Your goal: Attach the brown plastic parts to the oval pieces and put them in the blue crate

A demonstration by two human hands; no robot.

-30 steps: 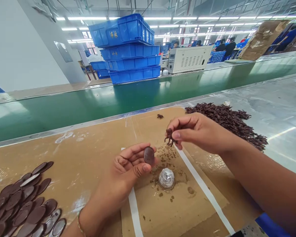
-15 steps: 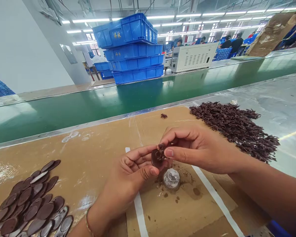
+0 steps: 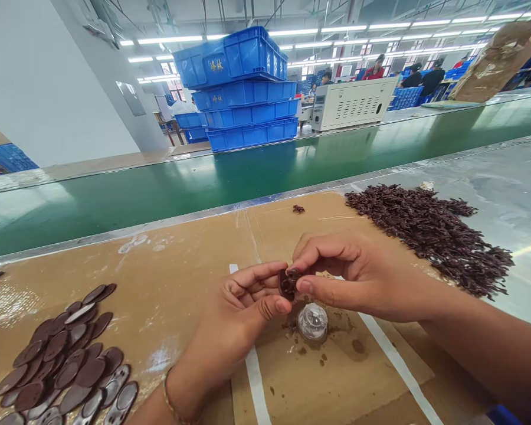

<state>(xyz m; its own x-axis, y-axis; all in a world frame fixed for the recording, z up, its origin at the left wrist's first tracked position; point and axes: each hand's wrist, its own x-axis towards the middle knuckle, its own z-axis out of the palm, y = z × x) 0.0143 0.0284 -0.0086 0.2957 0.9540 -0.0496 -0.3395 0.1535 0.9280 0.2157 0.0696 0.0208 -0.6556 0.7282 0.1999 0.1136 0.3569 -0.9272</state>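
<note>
A dark brown oval disc (image 3: 285,288) is held upright between the thumb and fingers of my left hand (image 3: 230,321). Thumb and forefinger of my right hand (image 3: 354,274) pinch a small dark brown piece (image 3: 294,274) against the disc's right face; its exact shape is partly covered by the fingers. Just below the hands stands a small clear round container (image 3: 312,321), ringed by brown stains on the cardboard. Similar oval discs lie in a pile (image 3: 62,366) at the lower left. A heap of small twisted brown pieces (image 3: 429,230) spreads to the right.
Brown cardboard (image 3: 181,283) with white tape strips (image 3: 393,360) covers the work surface. Beyond it runs a green conveyor belt (image 3: 159,186). Stacked blue crates (image 3: 252,109) and a beige metal box (image 3: 356,105) stand along its far side. People sit farther back.
The disc in my left hand has turned more edge-on, and my right fingers have shifted slightly on the small piece. The whole view has swung a little left.
</note>
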